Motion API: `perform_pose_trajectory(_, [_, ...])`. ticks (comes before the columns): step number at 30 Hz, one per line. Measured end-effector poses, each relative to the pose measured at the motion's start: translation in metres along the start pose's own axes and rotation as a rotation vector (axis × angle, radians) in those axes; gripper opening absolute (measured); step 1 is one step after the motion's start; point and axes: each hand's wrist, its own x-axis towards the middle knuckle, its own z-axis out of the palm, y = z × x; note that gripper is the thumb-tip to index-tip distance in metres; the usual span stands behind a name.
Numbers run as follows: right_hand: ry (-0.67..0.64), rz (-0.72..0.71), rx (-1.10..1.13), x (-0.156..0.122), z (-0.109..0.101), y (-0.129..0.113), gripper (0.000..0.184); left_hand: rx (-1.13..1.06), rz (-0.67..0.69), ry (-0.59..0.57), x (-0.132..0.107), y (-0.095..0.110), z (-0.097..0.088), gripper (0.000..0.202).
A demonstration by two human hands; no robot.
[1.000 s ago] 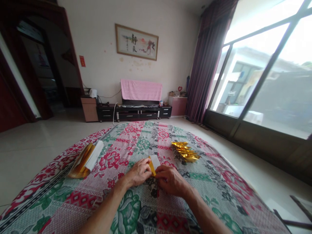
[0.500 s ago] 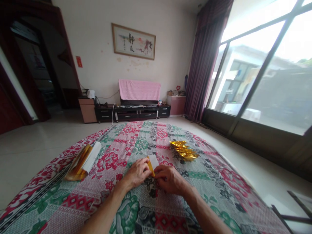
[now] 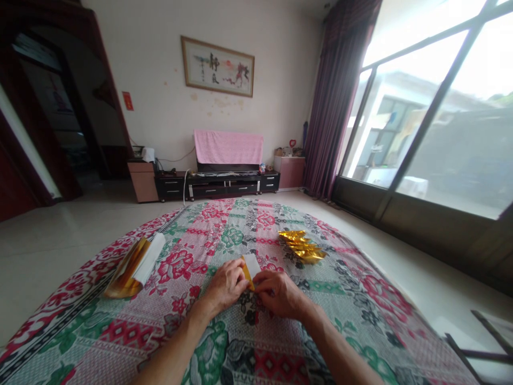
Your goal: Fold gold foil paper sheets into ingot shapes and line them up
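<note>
Gold-foil paper is lying in a loose stack (image 3: 134, 267) well to the left of the left hand, white backing showing along its upper edge. It is resting on the floral cloth (image 3: 224, 353) and nothing is touching it.

The left hand (image 3: 226, 286) is closing its fingers on the gold side of a single gold-and-white sheet (image 3: 250, 266). It is pinching that sheet at the near edge and holding it down against the cloth. The sheet is sitting between the two hands, just beyond the fingertips, with a white flap standing up beside a gold crease. The right hand (image 3: 278, 293) is meeting the left at the same edge, its fingers curled in and gripping the sheet from the other side.

Beyond and to the right of the right hand, well apart from it, a pile of folded gold pieces (image 3: 302, 247) is lying on the cloth.

Assessment: work is appearing to be partway through. Several pieces are looking finished in the pile, one sheet is looking part-folded in the hands, and the stack at left is looking unfolded.

Writing: a framed picture (image 3: 217, 66) on the far wall is showing dark brush characters, too small to read with confidence. A red slip (image 3: 127, 100) to its left is also illegible. No brand or label is showing on the paper.
</note>
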Motion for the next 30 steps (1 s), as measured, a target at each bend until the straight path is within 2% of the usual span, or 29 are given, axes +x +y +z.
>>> perform_pose_trajectory(13, [-0.01,-0.002,0.008,-0.0009,-0.0017,0.0019,0.024,0.014,-0.016,-0.006,0.0,-0.0023,0.0037,0.012])
perform_pose_trajectory(30, [-0.015,0.011,0.015,0.0007,-0.0042,-0.0007,0.024,0.1,0.027,-0.026,-0.0003,-0.0012,0.0043,0.016])
